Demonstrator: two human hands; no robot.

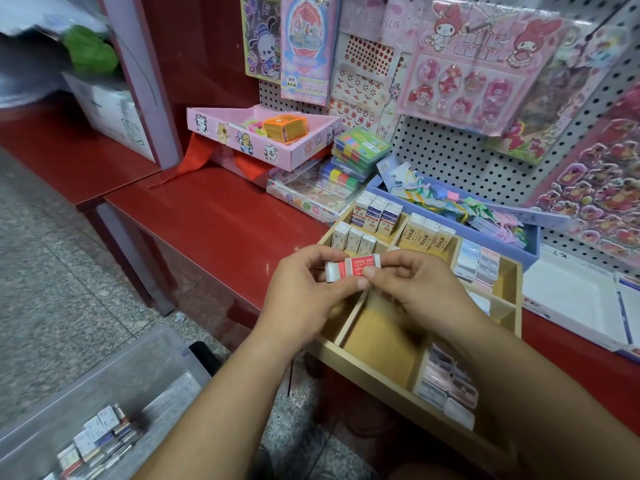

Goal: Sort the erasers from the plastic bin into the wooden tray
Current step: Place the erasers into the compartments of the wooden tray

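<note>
Both hands are meeting over the tray: left hand [304, 289] pinching the left end of a small white eraser with a red paper sleeve [353, 266], right hand [415, 289] pinching its right side, thumb on the sleeve. Eraser is being held level, printed face up, probably for reading the label before choosing a compartment. Long glossy red shelf [214, 216] is carrying everything. White perforated pegboard [460, 157] behind is hanging with pink sticker sheets. Clear plastic bin [104, 368] is sitting low at the left, well apart from the shelf, with a loose pile of unsorted erasers [100, 434] remaining. Divided pale wooden tray [381, 344] is lying directly under the hands; the near-left compartment is showing bare wood, likely the open slot. A blue plastic tray of ribbon tags [530, 244] is lying just behind it. Rows of blue-and-white boxed erasers [377, 213] and beige-sleeved erasers [426, 237] are standing upright at the back. Hands are hiding the middle compartments, so contents there cannot be told.
</note>
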